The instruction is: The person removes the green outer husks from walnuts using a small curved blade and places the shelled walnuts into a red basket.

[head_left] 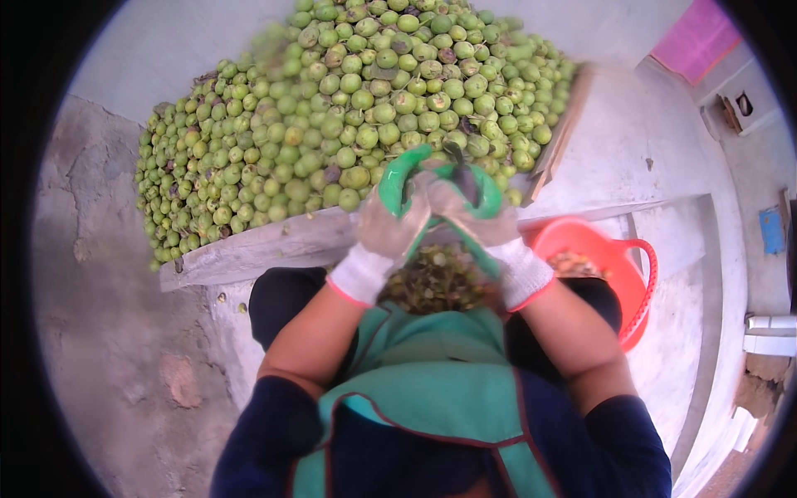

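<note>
My left hand (388,217) and my right hand (488,217) are together in front of me, in white knit gloves with green-coated fingers. A dark, narrow object (465,181) sticks up from the right hand's grip; blur hides its kind. The left fingers are curled, and I cannot make out what they hold. Just beyond the hands rises a large pile of round green fruits (365,100), some with brown patches. Below the hands, between my knees, lies a heap of green and brown scraps, seemingly husks (436,280).
A low pale ledge (249,253) edges the pile at the front, and a wooden board (563,133) bounds its right side. By my right knee stands an orange-red basket (635,286) with small brownish pieces inside. A green apron (432,398) covers my lap.
</note>
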